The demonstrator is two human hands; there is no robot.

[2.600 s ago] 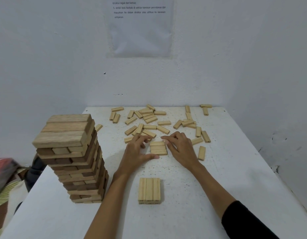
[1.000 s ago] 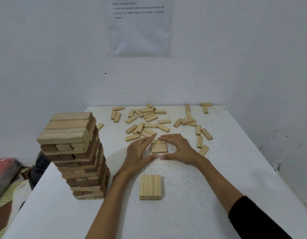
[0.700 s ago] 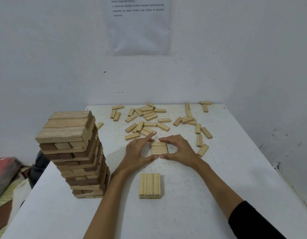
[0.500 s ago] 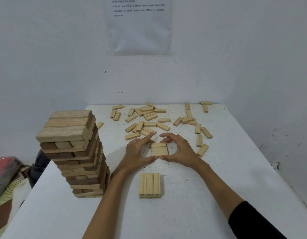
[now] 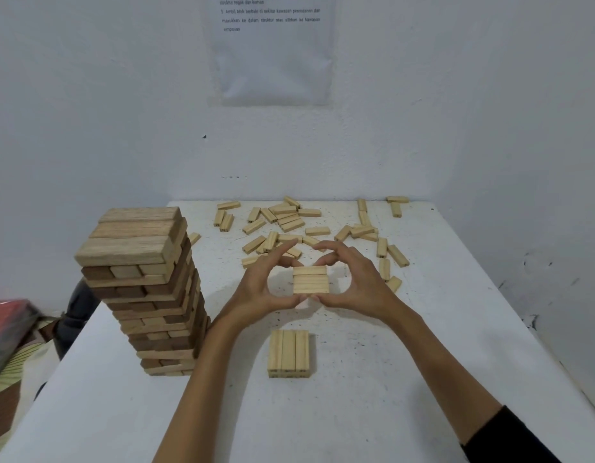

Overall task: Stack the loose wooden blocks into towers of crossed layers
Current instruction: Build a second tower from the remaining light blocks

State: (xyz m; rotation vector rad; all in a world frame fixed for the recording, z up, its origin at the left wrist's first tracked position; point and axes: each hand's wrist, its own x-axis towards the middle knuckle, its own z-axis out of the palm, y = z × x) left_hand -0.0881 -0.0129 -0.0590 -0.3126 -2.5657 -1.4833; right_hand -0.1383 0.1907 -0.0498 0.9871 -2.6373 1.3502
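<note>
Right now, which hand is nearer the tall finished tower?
Left. The left hand is just right of the tall tower; the right hand lies farther right, past the three-block row.

wall sheet (image 5: 272, 48) — top cut off | red object (image 5: 8, 325) — blurred, cropped left | right sleeve (image 5: 509, 439) — cropped
</note>
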